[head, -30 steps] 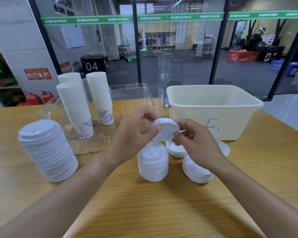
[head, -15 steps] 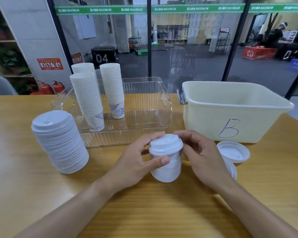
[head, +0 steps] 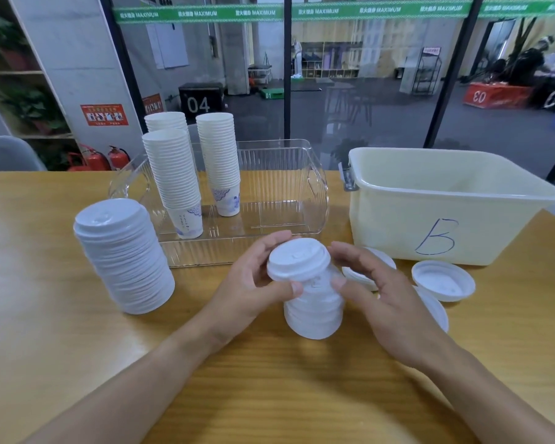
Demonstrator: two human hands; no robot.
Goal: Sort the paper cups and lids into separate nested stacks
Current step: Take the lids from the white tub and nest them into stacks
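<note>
At nine o'clock stands the tall lid stack [head: 124, 257]. My left hand [head: 253, 277] pinches the rim of the short lid stack [head: 308, 290] at centre table; my right hand [head: 375, 293] hovers open beside it. Light, slick plastic, so I'd hold the rims; loose upturned lid [head: 442, 280] at three o'clock

Table [head: 61, 363]: wood-grain, smooth, satin. Lids [head: 122, 254]: white plastic, matt. Cups [head: 173, 174]: white paper, matt. Tray [head: 269, 193]: clear ribbed plastic, glossy. Bin [head: 430, 225]: cream plastic, smooth, translucent.
</note>
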